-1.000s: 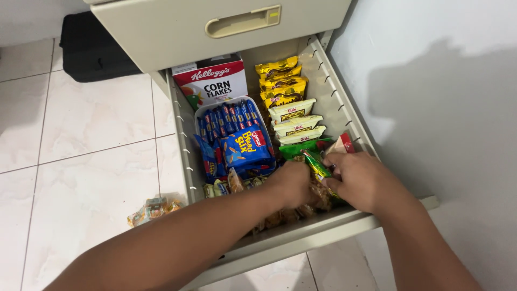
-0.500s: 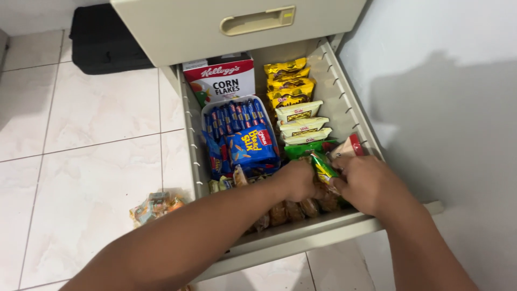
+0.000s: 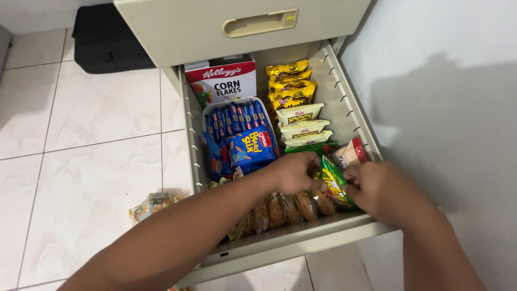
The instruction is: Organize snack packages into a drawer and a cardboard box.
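Step in hand: tucking green snack packet (image 3: 335, 186) upright at open drawer (image 3: 353, 116) front, right of brown cookie packs (image 3: 291, 207).
Right hand (image 3: 385, 191): pinching packet edge.
Left hand (image 3: 293, 172): curled, pressing neighbouring packs; grip unclear.
Next move, likely: needing a steady push down between neighbours.

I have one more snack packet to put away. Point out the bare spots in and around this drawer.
Inside the beige metal drawer, a bare strip runs along the right wall beside the yellow foil packets. Elsewhere it is packed: red-and-white cereal box, blue biscuit packs, wrapped brown cookies, with both hands at the front. Outside, white floor tiles lie bare left of the drawer.
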